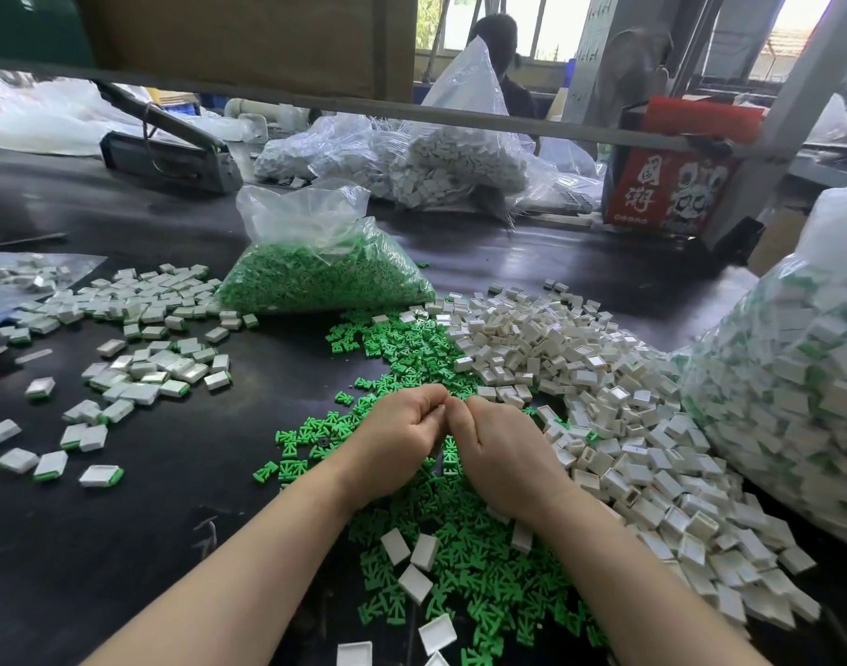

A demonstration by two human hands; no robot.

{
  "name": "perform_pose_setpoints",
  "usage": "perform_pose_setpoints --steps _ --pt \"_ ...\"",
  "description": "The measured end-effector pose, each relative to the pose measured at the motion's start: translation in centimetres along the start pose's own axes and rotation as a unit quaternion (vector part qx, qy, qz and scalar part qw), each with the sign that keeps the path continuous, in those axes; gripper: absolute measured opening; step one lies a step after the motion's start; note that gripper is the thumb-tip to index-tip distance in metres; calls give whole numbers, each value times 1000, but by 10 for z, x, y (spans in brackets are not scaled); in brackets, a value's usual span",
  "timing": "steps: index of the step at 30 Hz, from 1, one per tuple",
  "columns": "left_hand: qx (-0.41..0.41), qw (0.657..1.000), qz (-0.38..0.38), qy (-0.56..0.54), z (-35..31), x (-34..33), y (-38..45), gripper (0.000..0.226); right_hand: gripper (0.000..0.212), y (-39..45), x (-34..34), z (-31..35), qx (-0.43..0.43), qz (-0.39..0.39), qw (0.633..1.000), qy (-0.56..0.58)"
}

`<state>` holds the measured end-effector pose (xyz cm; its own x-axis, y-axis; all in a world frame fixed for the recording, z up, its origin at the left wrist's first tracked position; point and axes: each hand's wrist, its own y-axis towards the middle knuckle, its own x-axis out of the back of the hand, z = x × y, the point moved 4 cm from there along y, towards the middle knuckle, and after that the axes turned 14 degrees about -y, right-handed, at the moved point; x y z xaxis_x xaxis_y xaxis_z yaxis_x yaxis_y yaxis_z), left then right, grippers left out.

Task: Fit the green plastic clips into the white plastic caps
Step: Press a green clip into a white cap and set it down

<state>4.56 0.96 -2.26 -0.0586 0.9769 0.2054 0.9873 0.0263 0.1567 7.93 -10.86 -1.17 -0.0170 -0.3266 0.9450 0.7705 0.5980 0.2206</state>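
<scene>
Over the middle of the green heap I hold both hands knuckle to knuckle, left hand [402,437] and right hand [501,456], fingers curled inward and fingertips meeting at the top; whatever they pinch is hidden behind the knuckles, so I cannot tell whether a clip and a cap are between them, nor how any such piece lies

Loose green clips [465,584] lie directly beneath and toward me, touching my wrists, so either hand reaches them by dropping straight down. White caps [618,415] are piled to the right, just beside my right hand, which makes that hand the nearer one for a cap; the left is nearer the scattered clips. I judge the next fit depends on bringing a clip from below to a cap from the right

Left of me, well apart on the black table [124,545], lie finished caps with green showing [138,372]. Beyond stand a bag of green clips [325,276], a bag of white parts [441,165] and, at far right, a bag of assembled pieces [796,377]. Nothing blocks the short reach to either heap
</scene>
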Motion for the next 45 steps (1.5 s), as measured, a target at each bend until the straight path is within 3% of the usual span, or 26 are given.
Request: perform_pose_setpoints --steps 8,20,25,31,34,41,45 --pt "0 1000 3 24 1 0 1 34 41 0 -1 0 16 -1 1000 -19" --pt "6 1000 12 8 -1 3 -1 28 37 0 0 -1 26 8 1000 1" --pt "-1 997 18 -69 -8 4 -2 22 36 3 10 -7 22 0 992 124" --pt "18 988 19 -152 -10 4 -2 23 45 5 16 -12 -4 39 950 311" --pt "22 986 28 -164 -12 2 -4 24 35 5 19 -13 5 49 945 323" --pt "19 984 43 -174 -16 1 -6 26 35 5 24 -16 18 69 938 339" --pt "20 983 25 -181 -12 5 -5 28 27 6 28 -24 -6 42 949 313"
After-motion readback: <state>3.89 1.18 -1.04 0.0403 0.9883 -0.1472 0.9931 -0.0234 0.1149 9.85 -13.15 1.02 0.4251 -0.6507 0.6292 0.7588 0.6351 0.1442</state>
